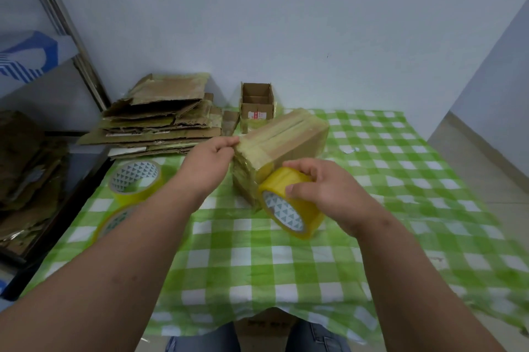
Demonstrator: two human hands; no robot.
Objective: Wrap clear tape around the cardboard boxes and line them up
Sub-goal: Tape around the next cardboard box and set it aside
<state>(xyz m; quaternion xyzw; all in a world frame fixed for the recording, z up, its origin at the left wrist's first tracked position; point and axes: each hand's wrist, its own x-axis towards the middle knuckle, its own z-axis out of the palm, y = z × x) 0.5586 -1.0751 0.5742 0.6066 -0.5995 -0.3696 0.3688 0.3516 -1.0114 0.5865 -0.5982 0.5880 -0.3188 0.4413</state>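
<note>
A cardboard box (292,142) with yellowish tape bands over it lies tilted on the green checked tablecloth (257,260) in the middle of the table. My left hand (210,158) pinches the box's near left top corner. A roll of clear yellowish tape (289,205) is held by my right hand (320,185), its fingers curled over the rim, right against the box's near end. A strip of tape runs from the roll onto the box.
Two more tape rolls (137,181) lie at the left of the cloth. A stack of flattened cardboard (160,119) sits behind them. A small open box (257,105) stands at the back by the wall. Torn cardboard (25,168) fills a bin at far left.
</note>
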